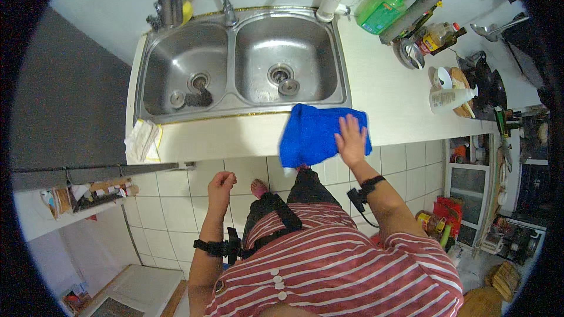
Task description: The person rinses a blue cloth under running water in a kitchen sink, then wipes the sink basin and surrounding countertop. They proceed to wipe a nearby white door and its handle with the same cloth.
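My right hand point(351, 140) lies flat on a blue cloth point(321, 134), its fingers spread a little. The cloth is laid out on the pale countertop point(211, 138) at the front right of the sink and hangs partly over the counter's front edge. My left hand point(221, 183) is loosely curled in the air before the counter, above the tiled floor, and nothing shows in it. Beyond the cloth is a double-bowl stainless steel sink point(231, 70), with a drain strainer point(289, 87) lying in its right bowl.
A folded pale cloth point(143, 141) lies at the counter's left end. Along the right stand a green pump bottle point(382, 15), a white pump bottle point(450, 99), a metal bowl point(407, 53) and several sauce bottles point(434, 38). A faucet point(229, 11) rises behind the sink.
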Available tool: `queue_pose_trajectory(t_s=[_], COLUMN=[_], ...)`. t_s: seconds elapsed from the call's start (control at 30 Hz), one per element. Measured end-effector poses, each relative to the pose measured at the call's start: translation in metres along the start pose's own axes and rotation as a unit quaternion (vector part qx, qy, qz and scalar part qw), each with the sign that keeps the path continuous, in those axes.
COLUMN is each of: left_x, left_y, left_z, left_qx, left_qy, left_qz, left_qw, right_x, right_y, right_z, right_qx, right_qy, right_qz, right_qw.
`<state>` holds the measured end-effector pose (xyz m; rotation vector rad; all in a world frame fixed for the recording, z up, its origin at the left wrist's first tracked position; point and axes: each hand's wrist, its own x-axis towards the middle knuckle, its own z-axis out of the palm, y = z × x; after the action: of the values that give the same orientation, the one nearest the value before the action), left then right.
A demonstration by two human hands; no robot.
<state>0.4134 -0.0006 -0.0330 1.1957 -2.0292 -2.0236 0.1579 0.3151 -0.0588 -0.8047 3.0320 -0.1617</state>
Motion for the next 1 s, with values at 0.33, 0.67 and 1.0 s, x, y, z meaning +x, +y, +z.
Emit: queue_pose_trajectory(t_s=[0.33, 0.67, 1.0], left_x=[0.021, 0.001, 0.016], left_y=[0.033, 0.028, 0.045], left_z=[0.086, 0.132, 0.139], left_qx=[0.009, 0.015, 0.088], left_qy=[0.027, 0.062, 0.030], left_qz=[-0.054, -0.134, -0.126], left_qw=[0.998, 0.989, 0.988], right_x=[0.136, 0.353, 0.315], right_y=[0.120, 0.125, 0.140], right_z=[0.021, 0.025, 0.021], right_qx=[-0.022, 0.030, 0.044], right_qy=[0.052, 0.017, 0.034], right_qz=[0.140, -0.035, -0.068], right_qw=[0.989, 0.999, 0.996])
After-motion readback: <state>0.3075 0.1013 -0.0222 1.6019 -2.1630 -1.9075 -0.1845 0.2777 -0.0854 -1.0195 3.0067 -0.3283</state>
